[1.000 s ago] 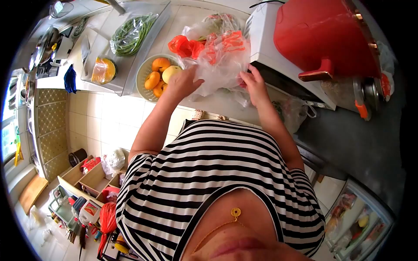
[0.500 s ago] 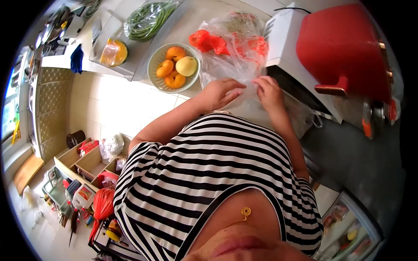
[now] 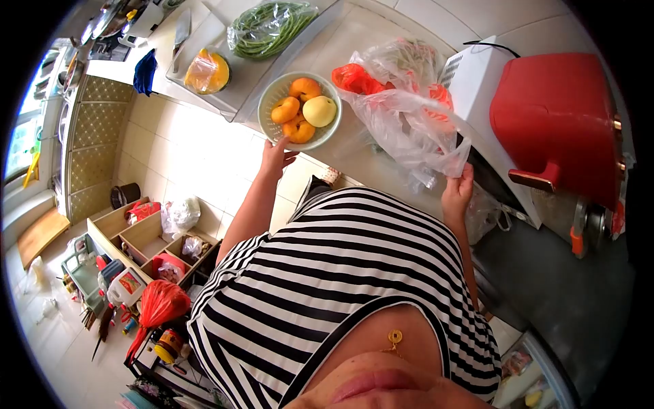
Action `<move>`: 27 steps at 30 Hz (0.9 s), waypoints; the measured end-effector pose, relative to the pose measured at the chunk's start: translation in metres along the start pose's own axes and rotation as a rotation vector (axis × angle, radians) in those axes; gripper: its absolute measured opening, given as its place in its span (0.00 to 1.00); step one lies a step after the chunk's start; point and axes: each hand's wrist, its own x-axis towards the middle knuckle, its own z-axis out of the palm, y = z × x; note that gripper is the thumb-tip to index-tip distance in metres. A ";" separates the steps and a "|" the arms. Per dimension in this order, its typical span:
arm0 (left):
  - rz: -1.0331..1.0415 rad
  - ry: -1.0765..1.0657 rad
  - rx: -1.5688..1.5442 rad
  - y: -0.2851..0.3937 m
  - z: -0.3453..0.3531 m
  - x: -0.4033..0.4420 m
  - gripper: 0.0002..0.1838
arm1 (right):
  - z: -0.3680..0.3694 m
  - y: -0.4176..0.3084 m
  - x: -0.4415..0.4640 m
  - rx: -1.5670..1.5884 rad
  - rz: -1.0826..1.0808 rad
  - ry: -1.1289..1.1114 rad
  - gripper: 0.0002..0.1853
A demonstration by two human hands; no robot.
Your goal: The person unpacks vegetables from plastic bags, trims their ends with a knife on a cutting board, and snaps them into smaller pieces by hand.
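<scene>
A pale green basket bowl [image 3: 266,127] holds several orange fruits [image 3: 304,88] and one pale yellow round fruit [image 3: 319,111]. My left hand [image 3: 274,161] is at its near rim, fingers apart, the fingertips appearing to touch the edge. On the right, the fingers of my right hand [image 3: 458,193] are closed on the edge of a thin white plastic bag [image 3: 409,133]. This bag lies loosely spread over the counter, with red plastic [image 3: 359,79] beside and under it. Whatever may be inside the bag is hard to make out.
Right of the bag stands a white appliance [image 3: 477,88], with a red appliance [image 3: 545,109] by it. Bagged green beans [image 3: 269,31], a wrapped cut pumpkin [image 3: 208,71] and a knife [image 3: 182,28] lie at the back left. A compartmented wooden box [image 3: 143,242] sits lower left.
My hands, close together on the bag before, have moved apart. The left has gone to the fruit bowl, while the right has drawn the bag's edge to the right and nearer me.
</scene>
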 end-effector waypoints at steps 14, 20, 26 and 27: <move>0.135 -0.053 -0.110 -0.026 -0.011 0.003 0.28 | -0.013 -0.057 -0.006 0.435 0.031 0.350 0.15; 0.130 -0.035 -0.091 -0.009 -0.004 -0.004 0.28 | -0.031 -0.062 -0.013 0.343 -0.111 0.423 0.15; 0.113 -0.116 -0.067 -0.001 0.008 0.027 0.28 | -0.042 -0.075 -0.020 0.469 -0.107 0.529 0.17; 0.114 -0.120 -0.062 0.000 0.012 0.038 0.28 | -0.045 -0.071 -0.022 0.417 -0.128 0.534 0.17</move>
